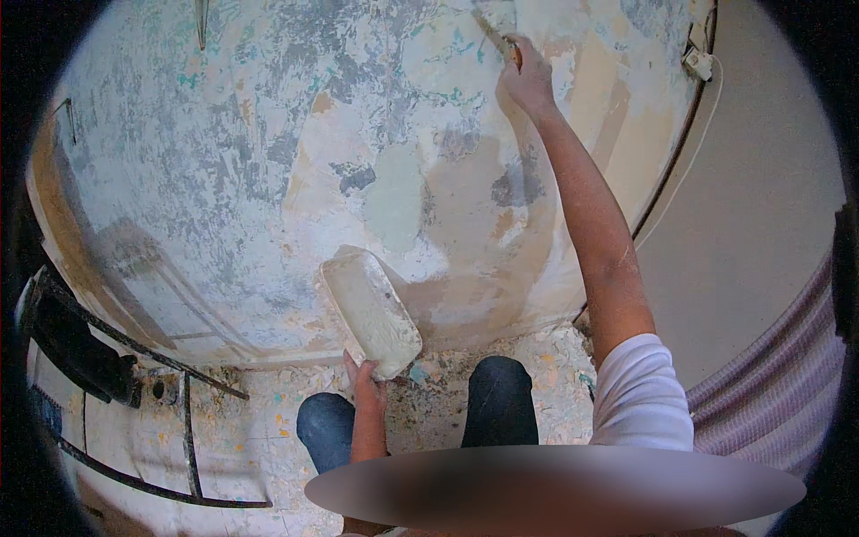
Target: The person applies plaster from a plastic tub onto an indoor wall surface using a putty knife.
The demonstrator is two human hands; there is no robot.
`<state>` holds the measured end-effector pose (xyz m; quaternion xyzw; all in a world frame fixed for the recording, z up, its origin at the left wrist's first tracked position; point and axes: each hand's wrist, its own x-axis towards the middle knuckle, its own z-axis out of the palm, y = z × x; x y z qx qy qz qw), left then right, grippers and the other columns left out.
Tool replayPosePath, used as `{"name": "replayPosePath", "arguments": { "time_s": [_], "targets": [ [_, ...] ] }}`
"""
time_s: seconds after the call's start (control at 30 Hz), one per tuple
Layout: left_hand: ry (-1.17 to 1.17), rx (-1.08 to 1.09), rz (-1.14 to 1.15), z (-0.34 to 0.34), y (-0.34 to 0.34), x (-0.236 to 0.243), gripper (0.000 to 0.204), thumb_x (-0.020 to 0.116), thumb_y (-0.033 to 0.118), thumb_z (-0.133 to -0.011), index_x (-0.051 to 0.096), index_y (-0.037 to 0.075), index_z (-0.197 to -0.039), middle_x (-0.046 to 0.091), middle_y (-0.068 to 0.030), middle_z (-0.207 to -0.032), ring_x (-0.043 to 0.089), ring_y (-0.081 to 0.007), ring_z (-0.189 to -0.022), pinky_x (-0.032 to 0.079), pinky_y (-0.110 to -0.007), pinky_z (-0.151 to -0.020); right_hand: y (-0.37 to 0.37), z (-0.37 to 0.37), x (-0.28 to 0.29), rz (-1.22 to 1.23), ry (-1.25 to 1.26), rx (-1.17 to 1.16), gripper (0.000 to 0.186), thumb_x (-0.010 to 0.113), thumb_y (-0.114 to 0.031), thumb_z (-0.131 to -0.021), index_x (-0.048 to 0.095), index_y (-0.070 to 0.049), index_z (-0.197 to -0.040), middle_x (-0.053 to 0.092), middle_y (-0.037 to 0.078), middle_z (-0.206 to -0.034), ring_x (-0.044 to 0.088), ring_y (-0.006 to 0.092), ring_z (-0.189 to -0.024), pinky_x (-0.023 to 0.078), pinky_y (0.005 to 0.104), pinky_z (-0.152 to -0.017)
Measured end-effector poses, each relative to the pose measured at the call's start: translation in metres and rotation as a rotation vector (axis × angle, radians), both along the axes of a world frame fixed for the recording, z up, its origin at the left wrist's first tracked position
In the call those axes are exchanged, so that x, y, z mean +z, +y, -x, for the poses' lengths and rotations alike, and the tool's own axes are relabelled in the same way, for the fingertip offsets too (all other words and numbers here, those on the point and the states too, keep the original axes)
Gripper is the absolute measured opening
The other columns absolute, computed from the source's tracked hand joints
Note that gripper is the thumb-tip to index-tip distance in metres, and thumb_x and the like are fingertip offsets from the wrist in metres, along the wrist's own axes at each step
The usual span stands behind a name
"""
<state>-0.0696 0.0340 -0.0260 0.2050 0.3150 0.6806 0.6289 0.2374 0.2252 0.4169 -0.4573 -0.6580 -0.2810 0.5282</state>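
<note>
The right hand [526, 79], raised high, grips a scraper [490, 31], blade against the patchy wall [295, 152]. The left hand [365, 380] holds a plaster-coated tray [371, 311] low near the knees. Scraping seems under way; the next stroke needs steady pressure along the flaking paint.

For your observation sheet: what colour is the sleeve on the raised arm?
White sleeve, head view.

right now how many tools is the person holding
2. The left hand holds a flat putty-coated tray low against the wall. The right hand holds a scraper high on the wall. Others may be hidden out of view.
</note>
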Motion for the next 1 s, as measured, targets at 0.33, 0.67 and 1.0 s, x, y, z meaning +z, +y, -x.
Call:
{"name": "replayPosePath", "arguments": {
  "time_s": [0.33, 0.67, 1.0],
  "targets": [
    [-0.034, -0.033, 0.099, -0.004, -0.01, 0.023, 0.093, 0.053, 0.008, -0.066, 0.01, 0.017, -0.148, 0.037, -0.0137, -0.132, 0.045, -0.0323, -0.111, 0.045, -0.048, -0.086, 0.006, 0.018, 0.046, 0.118, 0.03, -0.35, 0.044, 0.053, -0.016, -0.078, 0.055, -0.007, -0.121, 0.061, 0.025, -0.106, 0.057, 0.0405, -0.103, 0.044, 0.0467, -0.092],
    [0.002, -0.019, 0.08, -0.003, -0.001, 0.008, 0.091, 0.053, 0.011, -0.067, 0.012, 0.022, -0.147, 0.036, -0.0128, -0.133, 0.046, -0.032, -0.111, 0.045, -0.053, -0.085, -0.035, 0.012, 0.008, 0.182, 0.012, -0.309, 0.037, 0.054, -0.017, -0.079, 0.059, -0.008, -0.114, 0.064, 0.022, -0.102, 0.06, 0.0385, -0.099, 0.047, 0.0453, -0.086],
    [-0.292, -0.103, -0.168, 0.007, -0.007, -0.004, 0.078, 0.049, 0.011, -0.071, 0.023, 0.016, -0.144, 0.042, -0.013, -0.133, 0.045, -0.0341, -0.121, 0.042, -0.052, -0.096, -0.18, 0.095, -0.279, 0.618, 0.035, 0.417, 0.031, 0.049, -0.015, -0.087, 0.063, -0.008, -0.113, 0.065, 0.018, -0.1, 0.062, 0.0344, -0.089, 0.048, 0.0408, -0.08]
  ]
}}
